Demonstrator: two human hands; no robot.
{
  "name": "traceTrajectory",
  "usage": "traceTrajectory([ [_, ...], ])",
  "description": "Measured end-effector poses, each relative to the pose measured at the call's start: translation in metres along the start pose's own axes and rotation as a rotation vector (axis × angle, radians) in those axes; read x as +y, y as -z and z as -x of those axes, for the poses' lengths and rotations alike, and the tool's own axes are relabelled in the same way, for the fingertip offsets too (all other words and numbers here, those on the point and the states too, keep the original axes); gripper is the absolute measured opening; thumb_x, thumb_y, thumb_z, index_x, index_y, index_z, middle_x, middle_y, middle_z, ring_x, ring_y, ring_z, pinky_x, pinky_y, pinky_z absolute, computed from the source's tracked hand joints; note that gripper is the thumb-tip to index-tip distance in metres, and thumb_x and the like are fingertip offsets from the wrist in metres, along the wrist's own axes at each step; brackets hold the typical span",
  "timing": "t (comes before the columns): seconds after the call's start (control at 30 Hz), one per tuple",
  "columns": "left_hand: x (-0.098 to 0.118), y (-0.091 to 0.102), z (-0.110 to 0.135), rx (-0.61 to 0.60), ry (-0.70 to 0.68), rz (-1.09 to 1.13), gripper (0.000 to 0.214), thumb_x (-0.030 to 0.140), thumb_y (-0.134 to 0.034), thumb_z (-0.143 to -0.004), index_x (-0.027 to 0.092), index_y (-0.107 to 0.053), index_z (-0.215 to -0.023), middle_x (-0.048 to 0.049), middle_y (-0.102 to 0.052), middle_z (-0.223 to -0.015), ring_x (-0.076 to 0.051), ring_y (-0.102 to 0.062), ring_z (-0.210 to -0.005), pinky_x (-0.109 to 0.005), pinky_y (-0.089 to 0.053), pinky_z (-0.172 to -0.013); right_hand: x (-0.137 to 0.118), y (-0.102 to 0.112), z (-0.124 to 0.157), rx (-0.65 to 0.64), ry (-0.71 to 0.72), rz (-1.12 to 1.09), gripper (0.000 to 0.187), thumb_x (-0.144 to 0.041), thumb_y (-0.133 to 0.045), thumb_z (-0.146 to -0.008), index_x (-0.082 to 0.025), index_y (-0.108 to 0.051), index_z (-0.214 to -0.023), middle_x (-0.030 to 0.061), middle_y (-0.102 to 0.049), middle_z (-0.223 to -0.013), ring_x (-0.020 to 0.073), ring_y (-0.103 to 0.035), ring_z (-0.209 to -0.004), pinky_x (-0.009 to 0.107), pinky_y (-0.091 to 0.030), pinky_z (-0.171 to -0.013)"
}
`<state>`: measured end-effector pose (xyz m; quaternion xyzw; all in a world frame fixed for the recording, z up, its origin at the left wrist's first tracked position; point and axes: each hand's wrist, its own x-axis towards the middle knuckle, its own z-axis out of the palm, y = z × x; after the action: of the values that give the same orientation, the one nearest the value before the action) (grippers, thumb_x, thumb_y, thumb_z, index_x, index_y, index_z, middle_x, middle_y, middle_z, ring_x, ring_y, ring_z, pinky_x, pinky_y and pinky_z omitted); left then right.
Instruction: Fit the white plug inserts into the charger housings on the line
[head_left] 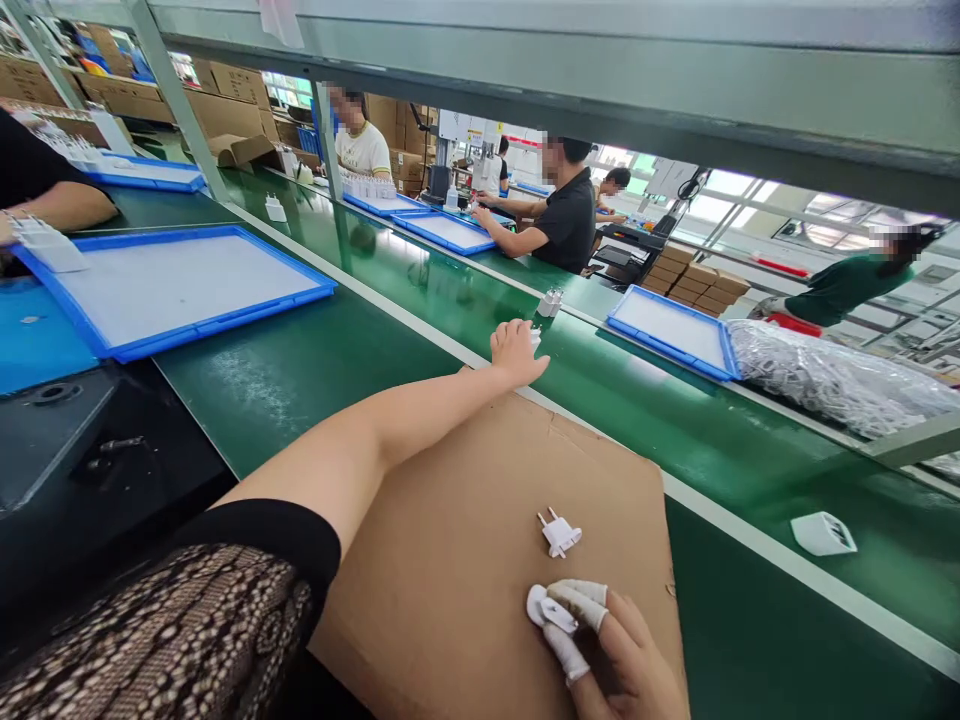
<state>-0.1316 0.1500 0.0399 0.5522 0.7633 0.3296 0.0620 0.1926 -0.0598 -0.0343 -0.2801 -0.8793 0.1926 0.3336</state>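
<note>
My left hand (516, 352) is stretched far out over the green conveyor belt (420, 290), its fingers curled round a small white part that only partly shows. My right hand (600, 640) rests on a sheet of brown cardboard (465, 520) close to me; its white-taped fingertips pinch a small white plug piece (537, 605). A white two-pin plug insert (559, 533) lies loose on the cardboard just above that hand. Two white adapter parts (550, 302) stand on the belt beyond my left hand.
Blue trays lie at the left (172, 290), at the far side (675, 330) and further back (446, 232). A white housing (823, 533) lies on the belt at right. A plastic bag of parts (825, 375) sits right. Several people work along the line.
</note>
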Motion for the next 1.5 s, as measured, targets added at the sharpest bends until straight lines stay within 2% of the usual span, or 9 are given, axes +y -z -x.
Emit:
traceTrajectory([
  [0.2,0.015,0.034,0.123,-0.282,-0.492,0.113,0.027,0.035,-0.071,-0.099,0.026,-0.072,-0.125,-0.0049,-0.07,-0.141,-0.027,-0.054,-0.14,-0.042,-0.041,-0.122,0.002,0.022,-0.003,0.054,-0.107,0.112,0.029,-0.025,-0.069,-0.092,-0.027,-0.077,-0.12,0.0058,-0.08,-0.111,0.0233,-0.079,-0.094,0.028,-0.065,-0.079],
  [0.33,0.002,0.032,0.191,-0.474,-0.661,0.14,0.051,0.055,-0.074,-0.098,0.021,-0.067,-0.136,-0.0135,-0.064,-0.146,-0.034,-0.053,-0.142,-0.051,-0.045,-0.12,-0.009,0.018,-0.005,0.099,-0.324,0.01,0.02,-0.033,-0.066,-0.093,-0.025,-0.078,-0.107,0.0068,-0.079,-0.105,0.0233,-0.075,-0.09,0.031,-0.062,-0.078],
  [0.43,-0.006,0.021,0.213,-0.508,-0.736,0.064,0.05,0.055,-0.072,-0.101,0.018,-0.068,-0.134,-0.0171,-0.063,-0.144,-0.036,-0.057,-0.136,-0.051,-0.046,-0.118,-0.018,0.013,-0.008,0.104,-0.422,-0.073,0.022,-0.039,-0.065,-0.092,-0.024,-0.078,-0.102,0.007,-0.077,-0.101,0.0239,-0.072,-0.089,0.032,-0.059,-0.079],
  [0.57,-0.009,0.018,0.205,-0.471,-0.71,-0.006,0.039,0.048,-0.072,-0.102,0.02,-0.069,-0.128,-0.015,-0.065,-0.139,-0.033,-0.059,-0.13,-0.046,-0.046,-0.117,-0.022,0.011,-0.008,0.117,-0.432,-0.106,0.022,-0.038,-0.064,-0.089,-0.024,-0.078,-0.1,0.0073,-0.077,-0.1,0.025,-0.071,-0.09,0.034,-0.058,-0.08],
  [0.8,-0.025,0.023,0.165,-0.251,-0.4,0.015,0.039,0.047,-0.073,-0.099,0.02,-0.064,-0.126,-0.0159,-0.061,-0.136,-0.037,-0.051,-0.133,-0.055,-0.044,-0.115,-0.01,0.006,-0.001,0.132,-0.37,-0.052,0.027,-0.039,-0.066,-0.092,-0.024,-0.08,-0.109,0.0084,-0.079,-0.108,0.0258,-0.074,-0.09,0.035,-0.061,-0.078],
  [0.93,-0.034,0.018,0.16,-0.267,-0.335,0.08,0.046,0.048,-0.075,-0.095,0.022,-0.062,-0.131,-0.0141,-0.062,-0.139,-0.036,-0.053,-0.133,-0.055,-0.046,-0.114,0.005,0.004,0.002,0.096,-0.301,0.0,0.034,-0.038,-0.067,-0.094,-0.025,-0.079,-0.123,0.0096,-0.08,-0.117,0.0266,-0.076,-0.097,0.036,-0.065,-0.081],
  [1.2,-0.038,0.024,0.16,-0.322,-0.385,0.146,0.035,0.038,-0.076,-0.092,0.023,-0.069,-0.123,-0.0084,-0.071,-0.131,-0.03,-0.056,-0.134,-0.048,-0.047,-0.117,0.029,0.008,0.004,-0.01,-0.14,0.15,0.03,-0.029,-0.069,-0.091,-0.029,-0.082,-0.118,0.0065,-0.08,-0.113,0.0257,-0.08,-0.098,0.034,-0.069,-0.079],
  [1.33,-0.036,0.027,0.157,-0.297,-0.367,0.129,0.038,0.037,-0.08,-0.085,0.025,-0.068,-0.119,-0.0082,-0.072,-0.13,-0.03,-0.061,-0.13,-0.044,-0.05,-0.115,0.02,0.005,-0.003,0.017,-0.161,0.067,0.027,-0.03,-0.07,-0.094,-0.027,-0.082,-0.117,0.0082,-0.08,-0.113,0.0271,-0.079,-0.101,0.036,-0.068,-0.084],
  [1.5,-0.026,0.033,0.163,-0.268,-0.336,0.15,0.058,0.046,-0.077,-0.08,0.024,-0.062,-0.132,-0.0113,-0.068,-0.14,-0.031,-0.061,-0.134,-0.042,-0.048,-0.119,-0.017,0.007,-0.013,0.051,-0.279,-0.087,0.019,-0.023,-0.065,-0.099,-0.025,-0.081,-0.11,0.0099,-0.078,-0.11,0.028,-0.073,-0.105,0.044,-0.061,-0.094],
])
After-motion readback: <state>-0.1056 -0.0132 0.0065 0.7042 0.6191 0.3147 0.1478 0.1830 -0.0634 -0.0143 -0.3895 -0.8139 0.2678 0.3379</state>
